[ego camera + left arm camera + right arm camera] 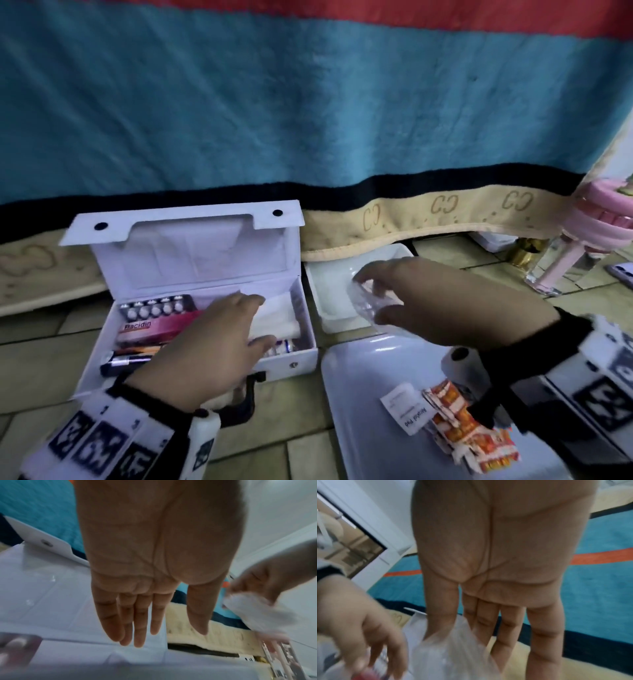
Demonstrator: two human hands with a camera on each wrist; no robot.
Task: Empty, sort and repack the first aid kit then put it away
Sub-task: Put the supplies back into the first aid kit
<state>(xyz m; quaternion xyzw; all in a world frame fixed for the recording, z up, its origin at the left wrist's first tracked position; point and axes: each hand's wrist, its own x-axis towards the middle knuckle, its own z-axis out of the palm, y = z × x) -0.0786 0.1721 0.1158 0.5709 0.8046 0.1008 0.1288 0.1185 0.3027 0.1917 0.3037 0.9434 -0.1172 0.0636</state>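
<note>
Head view: I log the kit [191, 291] open on the floor, holding blister pack [154, 308], pink box [150, 330] and gauze [277, 318]. My left hand [205, 346] hovers flat over it, ready to pick.

Left wrist: fingers [109, 615] straight, holding nothing.

Right wrist: right hand [488, 574] pinches a clear bag [453, 655], probably bound for the trays.

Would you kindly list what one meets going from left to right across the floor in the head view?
Open first aid kit with the left hand reaching in → small white tray → right hand holding a clear plastic bag → pink-and-clear bottle.
</note>
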